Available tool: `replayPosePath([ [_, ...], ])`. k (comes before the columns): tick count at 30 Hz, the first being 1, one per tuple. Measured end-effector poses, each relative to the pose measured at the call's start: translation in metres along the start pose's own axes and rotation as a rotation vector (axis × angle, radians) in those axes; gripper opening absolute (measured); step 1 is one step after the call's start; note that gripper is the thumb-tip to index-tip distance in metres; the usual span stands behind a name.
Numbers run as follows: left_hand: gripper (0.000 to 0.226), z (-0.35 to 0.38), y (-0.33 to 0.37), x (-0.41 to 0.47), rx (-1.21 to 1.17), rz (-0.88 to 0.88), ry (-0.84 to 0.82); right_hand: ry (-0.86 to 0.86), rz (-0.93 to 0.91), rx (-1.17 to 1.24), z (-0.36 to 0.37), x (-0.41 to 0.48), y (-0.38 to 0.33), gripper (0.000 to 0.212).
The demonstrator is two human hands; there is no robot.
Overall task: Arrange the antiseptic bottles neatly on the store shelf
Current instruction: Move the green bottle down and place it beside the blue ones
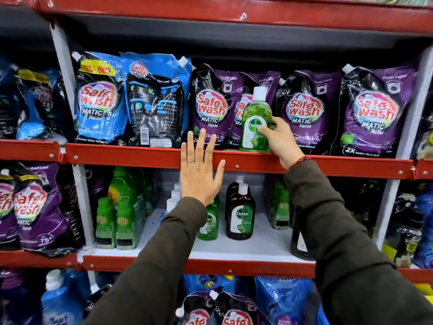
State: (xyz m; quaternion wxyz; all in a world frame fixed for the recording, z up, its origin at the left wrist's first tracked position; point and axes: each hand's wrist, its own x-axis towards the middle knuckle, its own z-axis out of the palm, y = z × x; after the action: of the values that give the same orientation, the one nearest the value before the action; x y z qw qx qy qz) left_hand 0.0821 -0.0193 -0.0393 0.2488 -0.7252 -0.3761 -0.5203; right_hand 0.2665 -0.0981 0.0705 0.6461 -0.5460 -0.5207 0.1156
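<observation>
My right hand (282, 139) grips a green antiseptic bottle (255, 118) with a white cap, upright on the upper shelf's red front edge (140, 156), in front of purple detergent pouches. My left hand (199, 170) is open, fingers spread, raised flat in front of that red edge and holding nothing. On the white shelf (234, 247) below stand a brown antiseptic bottle (240, 212) with another behind it, a green antiseptic bottle (209, 221) partly hidden by my left sleeve, and several white-capped bottles (174, 195) behind my wrist.
Blue detergent pouches (131, 99) and purple detergent pouches (375, 113) fill the upper shelf. Packs of small green bottles (117, 221) stand left on the white shelf, more green bottles (280, 207) at its right. A dark bottle (298, 245) stands behind my right sleeve.
</observation>
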Motion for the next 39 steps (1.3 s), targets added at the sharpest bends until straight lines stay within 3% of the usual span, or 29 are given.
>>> replayPosePath([
  [5,0.067,0.001,-0.001,0.000,0.008,0.004,0.005,0.025,-0.040,0.128,-0.004,-0.008,-0.012,0.040],
  [15,0.066,-0.005,-0.004,-0.003,-0.007,0.023,-0.043,-0.007,-0.094,0.157,-0.010,-0.042,-0.030,0.036],
  [21,0.070,-0.012,-0.010,-0.045,-0.072,0.002,-0.036,-0.019,-0.057,0.215,0.003,-0.073,-0.003,0.029],
  [24,0.068,-0.009,-0.014,-0.073,-0.081,-0.006,-0.057,-0.032,-0.042,0.229,0.013,-0.088,0.019,0.035],
  [39,0.070,0.038,-0.032,-0.216,-0.035,-0.132,-0.445,-0.173,0.182,0.128,0.075,-0.158,0.154,0.040],
])
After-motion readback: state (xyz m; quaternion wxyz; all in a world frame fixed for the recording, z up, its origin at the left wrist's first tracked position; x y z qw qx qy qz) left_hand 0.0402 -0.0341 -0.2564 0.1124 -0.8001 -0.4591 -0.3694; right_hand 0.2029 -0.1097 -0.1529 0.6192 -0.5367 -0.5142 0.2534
